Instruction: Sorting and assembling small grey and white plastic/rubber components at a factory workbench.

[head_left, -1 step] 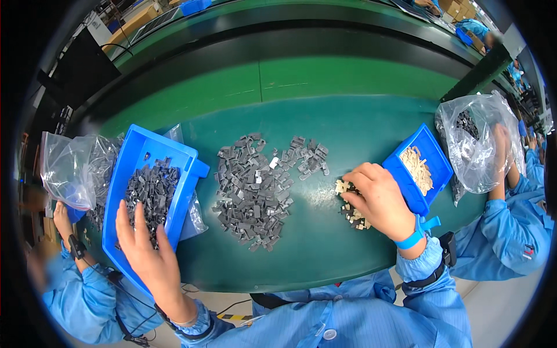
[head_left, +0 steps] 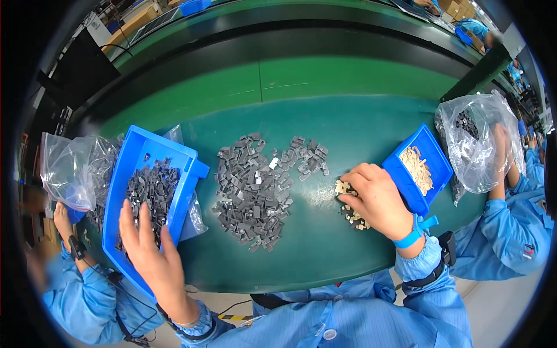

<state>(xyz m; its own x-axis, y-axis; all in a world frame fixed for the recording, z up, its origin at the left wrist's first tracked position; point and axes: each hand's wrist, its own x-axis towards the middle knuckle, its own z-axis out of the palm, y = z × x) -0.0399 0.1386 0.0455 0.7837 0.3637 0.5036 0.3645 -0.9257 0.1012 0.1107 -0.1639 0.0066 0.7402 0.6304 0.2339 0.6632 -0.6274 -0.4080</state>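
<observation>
Over the lower part of a long blue bin [head_left: 191, 194], my left hand [head_left: 152, 255] is open, its fingers spread and holding nothing. Small dark grey plastic parts [head_left: 152, 188] fill the bin beneath the fingertips. My right hand [head_left: 377, 197] bends down over a small pile of beige and black pieces [head_left: 355, 218], thumb and fingers curled at its left edge. What sits in that grip is hidden by the fingers. Between my hands, a large loose heap of dark grey clip-like parts [head_left: 252, 194] lies on the green mat, with a smaller cluster [head_left: 312, 158] at its upper right.
A smaller blue bin [head_left: 426, 197] of beige pieces [head_left: 416, 168] stands right of my right hand. Clear plastic bags of dark parts lie at far left [head_left: 72, 168] and far right [head_left: 478, 151], beside co-workers in blue. A green ledge [head_left: 325, 75] runs along the back.
My left hand has shifted slightly right over the bin. My right hand has moved very slightly left at the small pile; the parts look the same.
</observation>
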